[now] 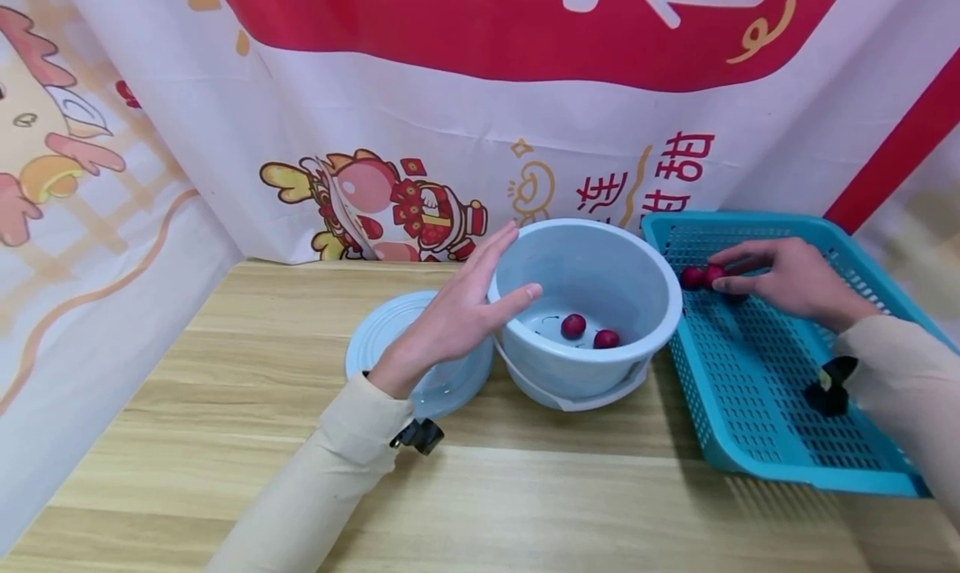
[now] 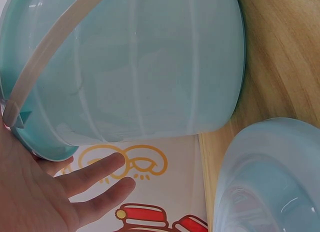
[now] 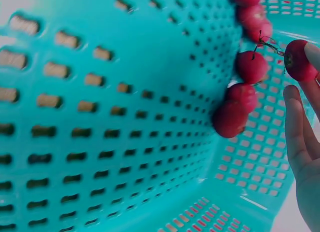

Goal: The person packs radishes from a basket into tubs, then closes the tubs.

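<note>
My left hand [image 1: 468,302] rests against the left rim of a light blue bucket [image 1: 577,377], fingers stretched out and thumb over the rim. In the left wrist view, the fingers [image 2: 97,177] extend beyond the bucket's rim [image 2: 55,149]. Two small dark red fruits, one of them this fruit [image 1: 573,326], lie on the bucket's floor. Inside a teal basket [image 1: 720,452], my right hand [image 1: 795,277] pinches a small red fruit [image 3: 300,61] with a thin stem. Several more red fruits [image 3: 231,118] lie along the basket's side wall.
A round light blue lid [image 1: 382,327] lies on the wooden table [image 1: 225,406], left of the bucket and partly under my left forearm. The bucket's pale handle [image 2: 47,44] hangs down its side. A printed white and red cloth [image 1: 525,110] hangs behind the table.
</note>
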`<state>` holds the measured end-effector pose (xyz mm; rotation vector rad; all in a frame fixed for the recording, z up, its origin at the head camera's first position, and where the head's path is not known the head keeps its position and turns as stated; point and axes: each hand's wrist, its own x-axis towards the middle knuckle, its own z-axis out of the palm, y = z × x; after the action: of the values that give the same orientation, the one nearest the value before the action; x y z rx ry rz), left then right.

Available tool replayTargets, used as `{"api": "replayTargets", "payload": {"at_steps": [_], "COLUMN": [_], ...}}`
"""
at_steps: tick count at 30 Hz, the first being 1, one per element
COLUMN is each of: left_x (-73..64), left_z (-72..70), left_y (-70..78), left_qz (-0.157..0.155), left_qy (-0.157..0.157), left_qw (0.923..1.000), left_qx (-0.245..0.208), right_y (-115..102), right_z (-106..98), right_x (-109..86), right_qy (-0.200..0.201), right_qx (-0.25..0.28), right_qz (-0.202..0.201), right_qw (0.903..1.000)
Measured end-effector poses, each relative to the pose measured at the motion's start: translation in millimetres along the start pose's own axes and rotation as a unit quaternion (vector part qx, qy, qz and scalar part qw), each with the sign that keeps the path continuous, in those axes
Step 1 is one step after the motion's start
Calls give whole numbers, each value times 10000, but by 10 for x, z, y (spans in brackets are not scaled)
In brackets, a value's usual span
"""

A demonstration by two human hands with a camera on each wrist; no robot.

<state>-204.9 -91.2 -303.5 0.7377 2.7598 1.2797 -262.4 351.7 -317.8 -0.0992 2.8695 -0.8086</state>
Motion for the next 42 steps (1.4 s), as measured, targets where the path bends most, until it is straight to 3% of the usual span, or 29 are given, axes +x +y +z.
{"api": "replayTargets", "payload": {"at_steps": [12,22,28,34,42], "left_x": [-5,-11,-7,0,-2], "left_z": [-3,-7,-2,4,7], "left_y": [13,14,13,1,4], "left_qz": [9,31,28,42,49], "left_qy": [0,17,16,23,26], "left_qw": [10000,10000,10000,10000,10000], "left_qx": [-7,-22,-7,-18,-43], "right_y": [-378,-678,-871,-1025,-1157], "right_z": [-32,-25,9,74,166], "right_x": [-164,-330,-393,-409,-414], "right_qy": [857,1642,1698,1523,1231], "right_qx": [545,1290,1608,2003,1869], "right_qz": [-333,-708,-884,-1452,-1900], "right_qw": [9943,9754,9682,9569,9559]}}
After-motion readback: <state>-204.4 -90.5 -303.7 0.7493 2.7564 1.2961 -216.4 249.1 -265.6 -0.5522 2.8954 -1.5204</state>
